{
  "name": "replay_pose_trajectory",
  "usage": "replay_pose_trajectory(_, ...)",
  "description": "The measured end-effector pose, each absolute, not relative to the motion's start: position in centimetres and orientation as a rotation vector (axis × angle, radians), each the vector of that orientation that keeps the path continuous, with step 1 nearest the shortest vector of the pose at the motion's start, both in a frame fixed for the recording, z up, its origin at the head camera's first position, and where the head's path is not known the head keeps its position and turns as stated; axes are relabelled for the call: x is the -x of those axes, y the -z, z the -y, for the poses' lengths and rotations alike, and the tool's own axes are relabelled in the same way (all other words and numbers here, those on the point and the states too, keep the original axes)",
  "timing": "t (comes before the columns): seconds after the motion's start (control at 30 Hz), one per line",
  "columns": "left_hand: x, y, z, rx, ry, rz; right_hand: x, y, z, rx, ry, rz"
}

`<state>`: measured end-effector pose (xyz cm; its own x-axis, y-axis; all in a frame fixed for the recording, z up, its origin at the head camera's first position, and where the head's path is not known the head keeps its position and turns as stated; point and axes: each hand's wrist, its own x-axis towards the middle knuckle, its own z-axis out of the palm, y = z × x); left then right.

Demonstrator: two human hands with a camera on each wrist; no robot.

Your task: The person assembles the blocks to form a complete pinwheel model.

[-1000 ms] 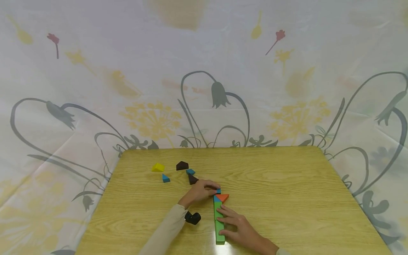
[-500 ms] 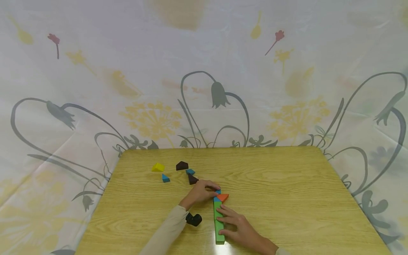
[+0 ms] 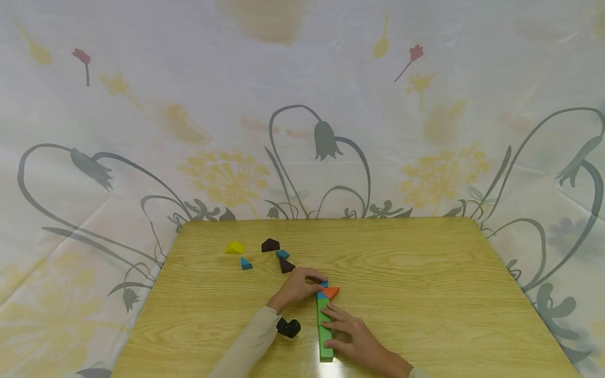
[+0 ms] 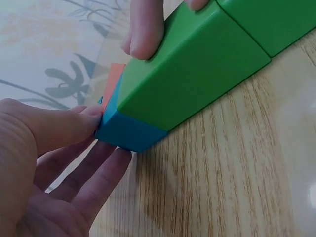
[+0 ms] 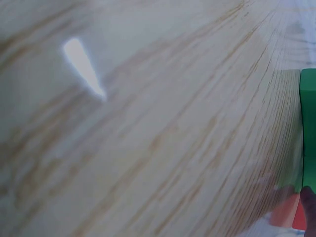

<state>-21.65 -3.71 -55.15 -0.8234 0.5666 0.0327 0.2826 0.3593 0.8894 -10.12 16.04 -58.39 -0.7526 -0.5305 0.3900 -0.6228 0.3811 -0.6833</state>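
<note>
"Where are the pieces, and what is each hand doing?"

"Two green blocks, the nearer one (image 3: 326, 353) and the farther one (image 3: 322, 303), lie end to end on the desk (image 3: 425, 294). At their far end are a blue triangular block (image 4: 131, 132) and an orange block (image 3: 333, 292), and just beyond those sits a small blue block (image 3: 325, 282). The left hand (image 3: 296, 285) seems to pinch that small one between thumb and fingers, though the thumb partly covers it. The right hand (image 3: 355, 336) has its fingers spread, tips on the green blocks."

"What could spoil it?"

"The left thumb is right at the join, so I'd judge that a sideways nudge there could swing the orange block out of line or open a gap beside the blue triangular one. Too hard a push from the far end might drive the row back, and uneven pressure from the right fingers could part the green pair."

"And compared with a second ago?"

"The left thumb has moved nearer, onto the join by the orange block; back then a dark strip showed there beside the small blue block. The right hand and green blocks look unchanged, and so does the yellow piece (image 3: 235, 248) farther off."
</note>
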Motion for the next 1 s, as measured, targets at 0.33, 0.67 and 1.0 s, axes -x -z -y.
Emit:
replay_pose_trajectory(0.33,21.5,55.5,3.8,-0.746,-1.446,-2.377,10.1,58.4,-16.0,-1.073,-1.316,2.488)
replay_pose_trajectory(0.67,21.4,55.3,3.9,-0.751,-1.465,-2.429,10.2,58.6,-16.1,-1.066,-1.328,2.498)
replay_pose_trajectory(1.0,21.9,54.0,4.8,-0.724,-1.482,-2.538,10.2,58.3,-16.0,-1.070,-1.311,2.485)
